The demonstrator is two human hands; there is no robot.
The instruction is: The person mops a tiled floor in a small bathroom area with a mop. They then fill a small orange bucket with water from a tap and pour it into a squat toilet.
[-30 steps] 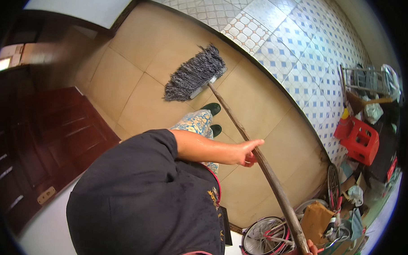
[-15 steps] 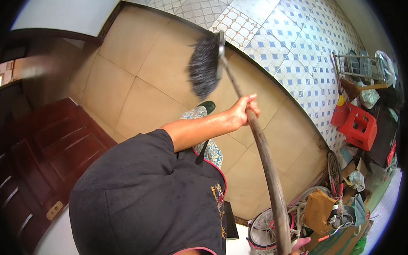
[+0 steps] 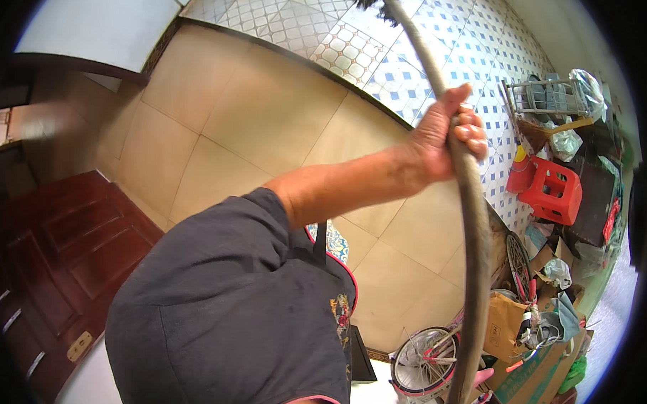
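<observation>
The long wooden handle of a mop (image 3: 472,243) runs from the lower edge up to the top of the view. My left hand (image 3: 450,135) is closed around it in the upper part, with the thumb lying along the wood. Dark strands of the mop head (image 3: 377,4) show at the top edge, over the patterned tiles; most of the head is cut off. My right hand is out of view, and the handle's lower end leaves the picture at the bottom.
Beige floor tiles (image 3: 270,107) meet blue-and-white patterned tiles (image 3: 406,80) along a dark strip. At the right stand a red plastic stool (image 3: 555,192), a metal rack (image 3: 544,96), a pink-wheeled bicycle (image 3: 425,362) and cardboard (image 3: 538,373). A dark red door (image 3: 65,250) is at the left.
My left hand has moved up and to the right with the mop. The mop head has swung from the beige tiles to the top edge. My right hand has left the view.
</observation>
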